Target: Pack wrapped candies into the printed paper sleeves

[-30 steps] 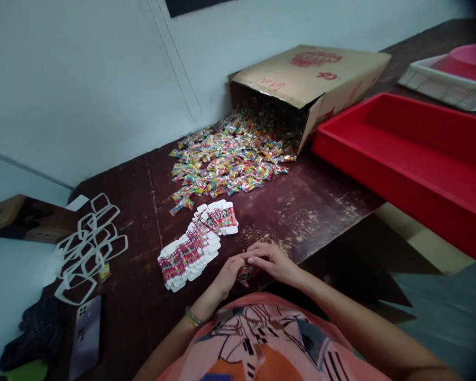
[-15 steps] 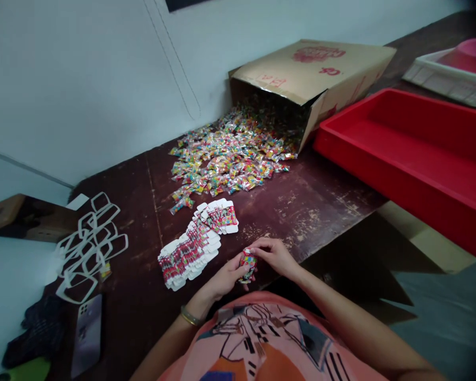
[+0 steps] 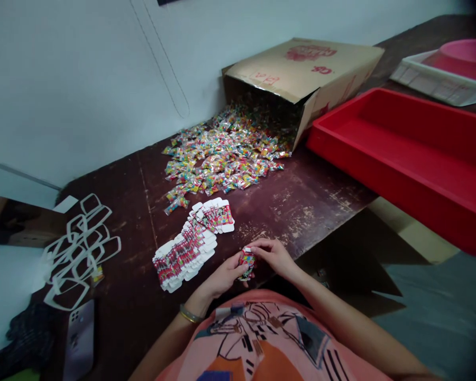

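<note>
Close to my body, at the table's front edge, my left hand [image 3: 226, 276] is closed around a small printed carton [image 3: 246, 263], red with colourful patterns. My right hand [image 3: 273, 256] has its fingers at the carton's top end, where a white flap shows. Its grip is partly hidden. Just left of my hands lies a fanned row of flat folded cartons [image 3: 186, 254] with white flaps. Beyond them spreads a heap of small clear packets of colourful candy [image 3: 222, 153], spilling from an open cardboard box [image 3: 301, 63] on its side.
A large red tray [image 3: 412, 159] overhangs the table's right edge. Behind it is a white basket with a pink basin [image 3: 468, 59]. At the left lie white loop-shaped frames [image 3: 83, 248], a phone [image 3: 79, 338], a dark cloth [image 3: 26, 336] and a brown box [image 3: 24, 222].
The view has shifted slightly, so the surroundings sit a little further left. Both hands stay at the carton, and a white flap now shows more clearly at its top.
</note>
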`<state>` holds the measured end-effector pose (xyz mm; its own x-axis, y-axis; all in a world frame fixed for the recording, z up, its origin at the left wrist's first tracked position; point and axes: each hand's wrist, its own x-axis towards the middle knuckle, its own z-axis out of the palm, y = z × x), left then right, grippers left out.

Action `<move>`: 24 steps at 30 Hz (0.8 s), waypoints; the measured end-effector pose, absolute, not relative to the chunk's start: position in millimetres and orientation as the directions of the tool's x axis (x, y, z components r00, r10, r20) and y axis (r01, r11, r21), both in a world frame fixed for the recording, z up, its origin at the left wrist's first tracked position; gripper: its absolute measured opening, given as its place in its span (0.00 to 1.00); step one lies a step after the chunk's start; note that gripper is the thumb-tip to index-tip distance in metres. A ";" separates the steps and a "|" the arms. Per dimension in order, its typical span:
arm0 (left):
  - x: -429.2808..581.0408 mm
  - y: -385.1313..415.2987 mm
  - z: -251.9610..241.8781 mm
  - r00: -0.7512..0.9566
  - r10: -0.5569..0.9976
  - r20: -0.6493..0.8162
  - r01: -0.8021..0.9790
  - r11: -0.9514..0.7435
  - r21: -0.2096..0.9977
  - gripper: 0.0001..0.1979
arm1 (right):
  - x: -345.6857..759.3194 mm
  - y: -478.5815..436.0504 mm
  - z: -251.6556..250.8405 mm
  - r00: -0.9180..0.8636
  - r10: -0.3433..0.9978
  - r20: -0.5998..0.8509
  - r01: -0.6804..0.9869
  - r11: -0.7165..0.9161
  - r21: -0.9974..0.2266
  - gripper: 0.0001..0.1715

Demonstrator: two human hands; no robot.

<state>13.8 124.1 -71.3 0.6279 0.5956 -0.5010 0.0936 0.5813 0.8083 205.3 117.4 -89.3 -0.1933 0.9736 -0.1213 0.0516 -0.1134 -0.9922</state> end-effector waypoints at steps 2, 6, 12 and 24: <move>7.6 126.4 -68.9 0.617 0.597 -0.513 0.093 0.591 0.801 0.25 | 205.1 119.0 -86.7 -0.209 0.977 -0.045 0.075 -0.030 -0.997 0.14; 2.7 127.6 -65.9 0.637 0.574 -0.515 0.016 0.658 0.753 0.24 | 201.3 116.8 -82.9 -0.338 0.926 0.168 0.181 0.240 -0.954 0.16; 28.9 124.0 -64.2 0.607 0.629 -0.486 -0.009 0.617 0.787 0.27 | 230.3 116.5 -62.1 -0.285 0.958 -0.036 0.187 0.018 -0.982 0.15; -20.7 141.1 -71.3 0.260 0.801 -0.539 -0.031 0.565 0.825 0.21 | 194.2 207.7 -97.1 -0.487 0.845 0.220 0.533 0.487 -0.692 0.35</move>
<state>-20.7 141.1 -71.3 0.2604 0.8012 -0.5387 -0.0310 0.5646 0.8248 194.2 207.7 -97.1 -0.4868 0.8453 0.2201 0.5326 0.4869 -0.6923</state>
